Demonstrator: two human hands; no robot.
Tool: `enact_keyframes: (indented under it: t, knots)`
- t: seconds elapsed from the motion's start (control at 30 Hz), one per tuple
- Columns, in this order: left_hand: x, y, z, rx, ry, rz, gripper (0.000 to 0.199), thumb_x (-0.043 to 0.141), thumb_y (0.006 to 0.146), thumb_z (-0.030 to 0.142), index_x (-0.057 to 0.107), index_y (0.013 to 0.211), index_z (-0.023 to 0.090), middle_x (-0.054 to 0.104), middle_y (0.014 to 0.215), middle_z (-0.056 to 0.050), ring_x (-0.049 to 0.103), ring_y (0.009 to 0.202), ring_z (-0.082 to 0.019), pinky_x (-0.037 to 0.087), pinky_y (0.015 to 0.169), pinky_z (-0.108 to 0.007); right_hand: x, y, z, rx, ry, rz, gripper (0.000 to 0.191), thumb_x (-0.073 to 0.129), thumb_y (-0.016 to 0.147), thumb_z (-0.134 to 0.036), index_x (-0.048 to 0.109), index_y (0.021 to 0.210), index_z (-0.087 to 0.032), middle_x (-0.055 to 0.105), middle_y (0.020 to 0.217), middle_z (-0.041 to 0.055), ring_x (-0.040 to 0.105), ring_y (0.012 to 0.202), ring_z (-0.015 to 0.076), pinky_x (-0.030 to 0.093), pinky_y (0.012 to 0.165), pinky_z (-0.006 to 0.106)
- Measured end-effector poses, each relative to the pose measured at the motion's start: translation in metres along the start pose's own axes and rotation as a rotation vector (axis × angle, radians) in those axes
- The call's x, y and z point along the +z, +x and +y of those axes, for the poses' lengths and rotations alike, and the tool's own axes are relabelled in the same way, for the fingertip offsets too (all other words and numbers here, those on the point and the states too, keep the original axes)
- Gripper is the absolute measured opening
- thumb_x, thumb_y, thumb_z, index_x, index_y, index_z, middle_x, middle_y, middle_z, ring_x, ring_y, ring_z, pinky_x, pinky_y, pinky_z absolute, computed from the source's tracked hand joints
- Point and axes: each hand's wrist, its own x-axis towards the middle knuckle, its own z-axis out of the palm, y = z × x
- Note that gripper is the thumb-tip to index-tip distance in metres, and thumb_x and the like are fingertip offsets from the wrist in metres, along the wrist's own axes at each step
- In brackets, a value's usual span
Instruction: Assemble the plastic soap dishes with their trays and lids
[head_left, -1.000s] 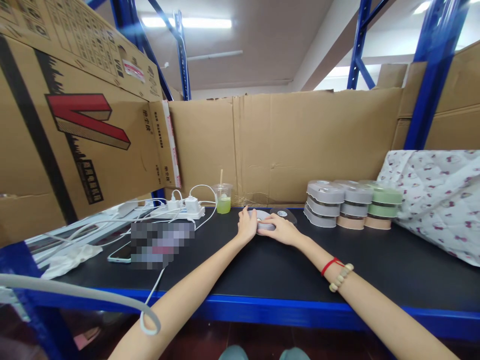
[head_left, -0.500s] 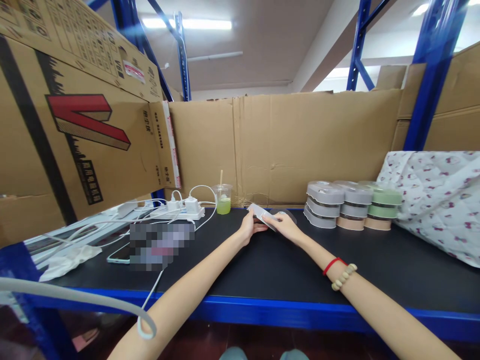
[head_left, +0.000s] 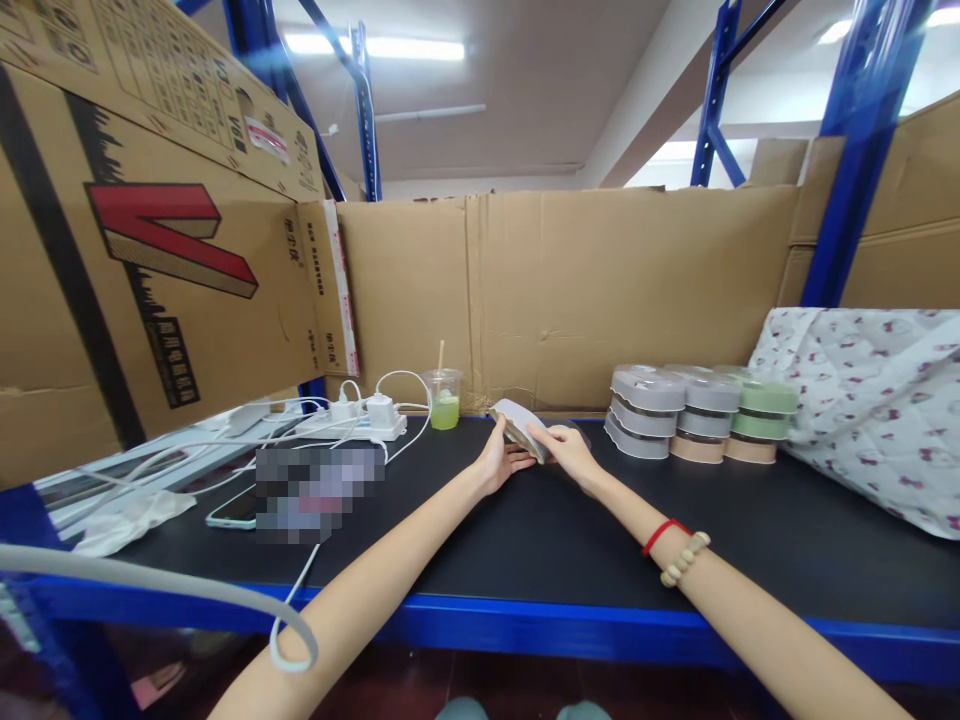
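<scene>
A black tabletop (head_left: 510, 540) edged by a blue rail (head_left: 525, 628) runs back to a cardboard panel (head_left: 622, 280), beneath a lit ceiling tube (head_left: 397, 48). Near the panel, a tilted grey container part (head_left: 517, 418) is held between the left hand (head_left: 495, 460), fingers extended beneath, and the right hand (head_left: 568, 455), gripping its right end and partly hiding a clear lid (head_left: 580, 437). Stacked containers (head_left: 643, 412) stand rightward beside patterned cloth (head_left: 870, 420); leftward are a cup (head_left: 444, 408) and power strip (head_left: 386, 430). A white cable (head_left: 195, 583) crosses the left forearm.
</scene>
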Motion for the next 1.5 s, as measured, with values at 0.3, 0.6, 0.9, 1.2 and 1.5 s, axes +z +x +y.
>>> enact_keyframes:
  t: [0.3, 0.6, 0.9, 1.2, 1.5]
  knots:
    - [0.001, -0.005, 0.005, 0.083, -0.036, -0.026, 0.045, 0.034, 0.091, 0.041, 0.043, 0.128, 0.019, 0.062, 0.091, -0.011, 0.065, 0.066, -0.017, 0.054, 0.065, -0.029, -0.001, 0.002, 0.002, 0.035, 0.199, 0.020, 0.051, 0.066, 0.045, -0.068, 0.069, 0.058, -0.019, 0.062, 0.065, 0.0013, 0.057, 0.067, 0.0174, 0.049, 0.066, 0.032]
    - [0.001, -0.009, 0.018, 0.146, -0.210, -0.063, 0.011, 0.051, 0.084, 0.010, 0.062, 0.087, 0.014, 0.067, 0.069, -0.003, 0.063, 0.062, -0.010, 0.051, 0.079, -0.022, -0.005, 0.007, 0.015, -0.335, -0.054, 0.192, 0.030, 0.077, 0.053, -0.044, 0.076, 0.078, -0.028, 0.065, 0.083, 0.0026, 0.062, 0.083, 0.0200, 0.047, 0.082, 0.036]
    - [-0.002, -0.009, 0.024, 0.134, -0.309, -0.066, 0.008, 0.053, 0.085, 0.013, 0.059, 0.088, 0.016, 0.064, 0.063, -0.001, 0.061, 0.054, -0.009, 0.052, 0.064, -0.019, -0.005, 0.010, 0.019, -0.431, -0.086, 0.189, 0.027, 0.075, 0.062, -0.040, 0.075, 0.085, -0.027, 0.067, 0.088, 0.0039, 0.064, 0.085, 0.0208, 0.050, 0.080, 0.036]
    - [0.001, -0.013, 0.013, 0.039, -0.278, -0.246, 0.023, 0.045, 0.081, 0.016, 0.063, 0.094, 0.008, 0.067, 0.069, -0.007, 0.065, 0.066, -0.018, 0.051, 0.079, -0.032, -0.004, 0.002, 0.016, -0.546, -0.227, 0.024, 0.044, 0.079, 0.056, -0.033, 0.071, 0.099, -0.029, 0.058, 0.114, 0.0060, 0.057, 0.107, 0.0227, 0.046, 0.092, 0.038]
    - [0.007, -0.013, 0.003, 0.094, -0.089, -0.208, 0.031, 0.050, 0.086, 0.043, 0.065, 0.087, 0.016, 0.072, 0.081, -0.008, 0.067, 0.086, -0.020, 0.051, 0.082, -0.029, 0.001, 0.002, 0.018, -0.241, -0.189, -0.091, 0.087, 0.080, 0.050, -0.032, 0.047, 0.130, -0.025, 0.052, 0.128, 0.0105, 0.052, 0.115, 0.0257, 0.041, 0.099, 0.044]
